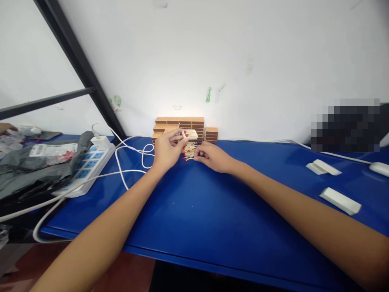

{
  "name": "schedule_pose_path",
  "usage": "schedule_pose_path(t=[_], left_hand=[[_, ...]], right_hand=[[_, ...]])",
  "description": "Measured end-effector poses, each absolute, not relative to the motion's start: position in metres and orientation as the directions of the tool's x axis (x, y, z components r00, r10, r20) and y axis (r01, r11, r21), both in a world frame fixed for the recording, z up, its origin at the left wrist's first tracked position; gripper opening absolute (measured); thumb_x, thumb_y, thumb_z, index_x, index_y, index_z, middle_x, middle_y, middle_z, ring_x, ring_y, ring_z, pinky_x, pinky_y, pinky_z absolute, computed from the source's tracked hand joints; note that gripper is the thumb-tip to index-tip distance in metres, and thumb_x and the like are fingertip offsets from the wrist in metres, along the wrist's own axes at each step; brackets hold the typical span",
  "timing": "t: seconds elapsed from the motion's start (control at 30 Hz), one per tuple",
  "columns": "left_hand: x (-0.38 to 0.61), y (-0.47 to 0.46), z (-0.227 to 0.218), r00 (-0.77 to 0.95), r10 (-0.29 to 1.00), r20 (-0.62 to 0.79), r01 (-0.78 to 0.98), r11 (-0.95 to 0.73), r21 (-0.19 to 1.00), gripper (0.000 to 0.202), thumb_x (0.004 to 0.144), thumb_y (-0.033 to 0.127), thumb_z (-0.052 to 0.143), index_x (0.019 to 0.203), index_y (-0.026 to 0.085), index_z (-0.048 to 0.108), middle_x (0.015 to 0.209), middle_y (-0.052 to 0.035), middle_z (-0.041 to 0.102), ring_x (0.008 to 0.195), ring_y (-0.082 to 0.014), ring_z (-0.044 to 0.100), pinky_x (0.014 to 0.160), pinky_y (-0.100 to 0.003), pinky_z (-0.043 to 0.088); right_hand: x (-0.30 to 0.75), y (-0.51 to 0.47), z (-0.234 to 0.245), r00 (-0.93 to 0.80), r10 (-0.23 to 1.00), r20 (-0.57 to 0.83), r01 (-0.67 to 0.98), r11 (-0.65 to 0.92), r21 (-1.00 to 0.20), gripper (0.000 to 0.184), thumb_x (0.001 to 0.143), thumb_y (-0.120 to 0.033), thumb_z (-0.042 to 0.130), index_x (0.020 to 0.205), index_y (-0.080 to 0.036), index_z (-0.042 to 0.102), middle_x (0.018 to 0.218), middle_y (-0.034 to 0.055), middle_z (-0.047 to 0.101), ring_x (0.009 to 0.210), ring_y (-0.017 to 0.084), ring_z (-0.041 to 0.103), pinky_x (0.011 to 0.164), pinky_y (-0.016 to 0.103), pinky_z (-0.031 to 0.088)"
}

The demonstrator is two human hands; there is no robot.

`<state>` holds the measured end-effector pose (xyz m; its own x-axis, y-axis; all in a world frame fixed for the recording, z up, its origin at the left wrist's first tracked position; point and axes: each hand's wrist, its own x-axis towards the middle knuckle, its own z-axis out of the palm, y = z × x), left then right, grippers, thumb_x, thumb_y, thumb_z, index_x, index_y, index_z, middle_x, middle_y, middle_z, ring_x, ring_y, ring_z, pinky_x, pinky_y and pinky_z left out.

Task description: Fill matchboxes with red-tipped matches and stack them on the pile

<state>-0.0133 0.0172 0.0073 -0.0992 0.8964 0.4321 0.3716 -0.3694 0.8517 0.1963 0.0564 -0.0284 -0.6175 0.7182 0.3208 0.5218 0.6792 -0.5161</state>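
Observation:
My left hand (170, 147) is closed on a small white matchbox tray (194, 138), tilted, with some red-tipped matches in it. Just below the tray lies a loose pile of matches (190, 149) on the blue table. My right hand (212, 156) is at the pile's right edge, its thumb and forefinger pinched on the end of a match (189, 158). Behind both hands, stacked matchboxes (191, 121) with orange-brown sides stand against the wall, partly hidden by my left hand. A shorter stack of matchboxes (212, 132) stands just to their right.
White matchbox trays (340, 200) lie at the right of the blue table (194, 227). A white power strip (91, 170) with trailing cables (121, 172) and a grey plastic bag (39, 170) take up the left. Another person's hand (7, 128) shows at the far left.

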Motion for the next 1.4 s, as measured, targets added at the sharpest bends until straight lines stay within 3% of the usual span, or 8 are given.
schedule_pose_path(t=[0.27,0.5,1.13,1.4], left_hand=[[-0.0134,0.0189,0.0057,-0.085,0.895,0.437,0.365,-0.380,0.850,0.043,0.089,0.027,0.080,0.130,0.013,0.074,0.112,-0.0126,0.083,0.063,-0.0171,0.076,0.057,-0.026,0.061],[-0.0132,0.0181,0.0064,-0.084,0.901,0.425,0.358,-0.371,0.857,0.043,0.089,0.028,0.080,0.129,0.013,0.074,0.113,-0.0130,0.083,0.060,-0.0167,0.075,0.056,-0.027,0.061],[-0.0139,0.0185,0.0058,-0.086,0.900,0.427,0.352,-0.373,0.858,0.041,0.090,0.024,0.080,0.129,0.012,0.074,0.113,-0.0132,0.083,0.059,-0.0165,0.076,0.059,-0.027,0.063],[-0.0132,0.0175,0.0067,-0.089,0.902,0.422,0.342,-0.371,0.863,0.043,0.089,0.028,0.080,0.129,0.014,0.074,0.113,-0.0126,0.083,0.059,-0.0171,0.075,0.055,-0.026,0.060]], right_hand=[[0.1946,0.0538,-0.0318,-0.607,0.707,0.364,0.522,0.699,-0.489,0.009,0.098,-0.021,0.066,0.105,-0.020,0.072,0.097,0.0039,0.057,0.076,0.015,0.053,0.077,0.029,0.042],[0.1936,0.0530,-0.0308,-0.609,0.709,0.355,0.537,0.698,-0.474,0.008,0.098,-0.019,0.064,0.096,-0.019,0.072,0.096,0.0042,0.058,0.077,0.015,0.054,0.079,0.029,0.043],[0.1910,0.0493,-0.0265,-0.604,0.745,0.283,0.602,0.660,-0.450,0.008,0.100,-0.021,0.064,0.095,-0.018,0.068,0.100,0.0065,0.061,0.083,0.018,0.058,0.081,0.031,0.045],[0.1914,0.0486,-0.0233,-0.616,0.717,0.326,0.545,0.687,-0.481,0.009,0.100,-0.019,0.063,0.092,-0.018,0.067,0.097,0.0064,0.061,0.082,0.018,0.058,0.080,0.030,0.045]])
